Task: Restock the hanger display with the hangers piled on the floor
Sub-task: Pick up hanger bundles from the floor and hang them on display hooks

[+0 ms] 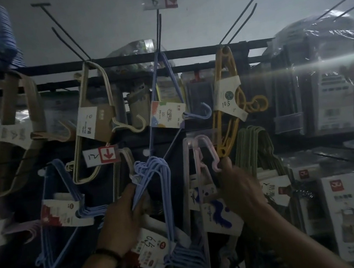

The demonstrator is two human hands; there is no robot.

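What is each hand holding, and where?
Left hand grips the lavender wire hanger bundle just below its top corner; right hand pinches the pale pink plastic hanger bundle by its hooked end.

The one head-worn camera faced the display square on, from a little below the black rail (130, 58), which ran level across the upper third of the wide view. Pegs (64, 34) above the rail fanned out toward the top corners. The camera stood near: the left hand (121, 224) and the right hand (239, 190) came in from the bottom edge and reached hangers (154, 170) below the rail.
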